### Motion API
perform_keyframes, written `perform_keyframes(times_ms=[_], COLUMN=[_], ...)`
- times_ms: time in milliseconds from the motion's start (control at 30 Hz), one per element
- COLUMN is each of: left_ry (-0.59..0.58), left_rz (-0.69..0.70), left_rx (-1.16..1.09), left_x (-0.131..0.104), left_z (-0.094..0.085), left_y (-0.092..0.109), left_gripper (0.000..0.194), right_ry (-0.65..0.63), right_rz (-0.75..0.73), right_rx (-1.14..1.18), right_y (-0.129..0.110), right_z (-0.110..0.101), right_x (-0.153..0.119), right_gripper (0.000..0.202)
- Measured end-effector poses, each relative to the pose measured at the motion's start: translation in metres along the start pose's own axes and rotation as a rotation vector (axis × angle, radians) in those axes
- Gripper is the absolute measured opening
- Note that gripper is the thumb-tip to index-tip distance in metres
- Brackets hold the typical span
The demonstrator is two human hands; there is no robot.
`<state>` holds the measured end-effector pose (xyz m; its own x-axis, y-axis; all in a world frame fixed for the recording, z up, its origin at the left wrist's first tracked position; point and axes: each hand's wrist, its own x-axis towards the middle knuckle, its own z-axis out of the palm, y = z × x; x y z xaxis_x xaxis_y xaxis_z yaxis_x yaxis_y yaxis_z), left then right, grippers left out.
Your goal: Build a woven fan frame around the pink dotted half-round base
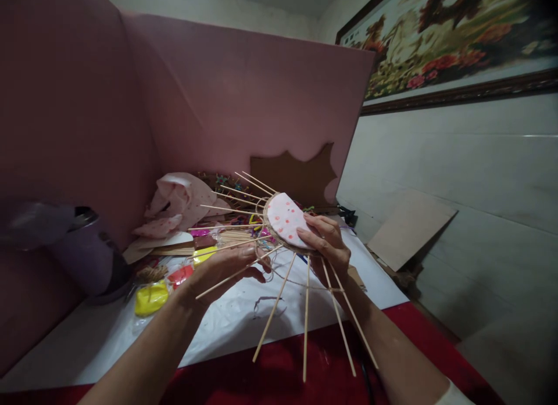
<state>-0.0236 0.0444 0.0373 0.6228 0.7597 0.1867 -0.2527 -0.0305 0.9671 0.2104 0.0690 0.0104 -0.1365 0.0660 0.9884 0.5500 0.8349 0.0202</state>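
A round disc (283, 220) covered in white cloth with red-orange dots has thin wooden sticks (307, 318) fanning out around its rim. My right hand (328, 242) grips the disc at its right edge, fingers on the cloth and the thumb side hidden beneath. Below the disc, my left hand (238, 262) is closed with curled fingers among the left-hand sticks. A strand of twine (300, 285) runs from those fingertips across the lower sticks toward my right hand. More twine is wound along the disc's edge. The exact pinch of the left fingers is partly hidden.
Yellow clay packets (151, 298), a red packet (179, 275) and dotted cloth (178, 199) lie on the left of the white sheet (226, 326). Cut cardboard (292, 175) leans at the back against a pink partition (244, 97). A purple bin (89, 257) stands at left.
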Motion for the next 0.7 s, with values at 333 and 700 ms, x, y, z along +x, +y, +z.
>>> perform_keyframes(times_ms=[333,700], left_ry=[0.019,0.064], left_rz=[-0.022,-0.008], left_rx=[0.031,-0.031], left_x=[0.0007,0.0041], left_z=[0.0047,0.0072], left_y=[0.0032,0.0016], left_gripper=[0.024,0.024], right_ry=[-0.015,-0.026], right_rz=[0.003,-0.020], right_rx=[-0.022,-0.049], right_y=[0.0005,-0.0017], right_z=[0.0005,-0.0013], right_x=[-0.0029,0.0001], right_gripper=[0.034,0.030])
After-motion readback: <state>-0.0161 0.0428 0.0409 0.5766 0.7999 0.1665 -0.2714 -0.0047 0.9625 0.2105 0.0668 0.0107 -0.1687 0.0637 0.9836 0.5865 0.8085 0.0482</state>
